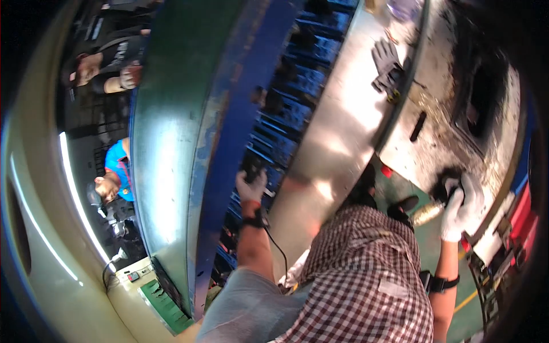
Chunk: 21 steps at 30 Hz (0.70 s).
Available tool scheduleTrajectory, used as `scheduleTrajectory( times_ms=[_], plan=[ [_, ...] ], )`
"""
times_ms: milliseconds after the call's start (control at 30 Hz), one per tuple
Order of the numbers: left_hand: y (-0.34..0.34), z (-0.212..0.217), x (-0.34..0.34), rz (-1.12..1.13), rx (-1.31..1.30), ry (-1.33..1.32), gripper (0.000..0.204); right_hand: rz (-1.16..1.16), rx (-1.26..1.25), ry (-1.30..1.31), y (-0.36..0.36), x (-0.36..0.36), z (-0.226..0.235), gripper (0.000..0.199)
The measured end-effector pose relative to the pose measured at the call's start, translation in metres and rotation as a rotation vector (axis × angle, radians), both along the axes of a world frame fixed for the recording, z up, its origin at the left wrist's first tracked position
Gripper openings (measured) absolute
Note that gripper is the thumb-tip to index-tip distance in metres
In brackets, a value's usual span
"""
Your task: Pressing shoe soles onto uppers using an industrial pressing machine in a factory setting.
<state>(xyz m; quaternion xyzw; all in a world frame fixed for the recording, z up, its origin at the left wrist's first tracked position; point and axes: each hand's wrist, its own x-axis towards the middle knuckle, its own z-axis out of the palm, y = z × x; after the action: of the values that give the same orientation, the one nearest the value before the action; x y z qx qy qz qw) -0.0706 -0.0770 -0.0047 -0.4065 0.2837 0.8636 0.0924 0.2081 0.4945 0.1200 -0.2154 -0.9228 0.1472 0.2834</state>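
Note:
My left hand (251, 186), in a white glove, reaches into the rows of blue bins (277, 143). Its fingers are curled around a small dark part (250, 164) whose kind I cannot make out. At the right, my white-gloved right hand (463, 206) is closed beside the corner of a stained metal worktop (423, 157). Something dark shows at its fingers, too shadowed to name. Just left of that hand is a pale yellowish, bristly-looking piece (428, 213); whether the hand holds it is unclear.
A grey work glove (387, 60) lies on the shiny metal bench (329, 128) at the far side. The stained worktop has a dark recess (477, 108) and a slot. Left of the bins runs a green-topped table (166, 143), with people beyond it. Red and dark equipment (517, 223) stands far right.

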Motion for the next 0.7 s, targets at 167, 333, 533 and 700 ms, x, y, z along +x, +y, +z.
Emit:
scheduleTrajectory(
  times_ms=[167,333,533,700],
  plan=[
    [0.063,0.034,0.078,-0.153,0.153,-0.019,0.047,-0.068,-0.123,0.041,-0.009,0.006,-0.001,0.026],
    [0.154,0.071,0.100,-0.799,0.092,0.171,0.057,0.025,-0.281,0.084,-0.022,-0.004,0.049,0.025],
    [0.299,0.156,0.090,-1.198,0.055,0.447,0.076,0.558,-0.919,-0.170,-0.053,-0.051,0.065,0.102],
    [0.381,0.201,0.072,-1.498,-0.370,0.915,0.085,0.227,-1.469,0.420,-0.038,-0.069,0.072,0.092]
  ],
)
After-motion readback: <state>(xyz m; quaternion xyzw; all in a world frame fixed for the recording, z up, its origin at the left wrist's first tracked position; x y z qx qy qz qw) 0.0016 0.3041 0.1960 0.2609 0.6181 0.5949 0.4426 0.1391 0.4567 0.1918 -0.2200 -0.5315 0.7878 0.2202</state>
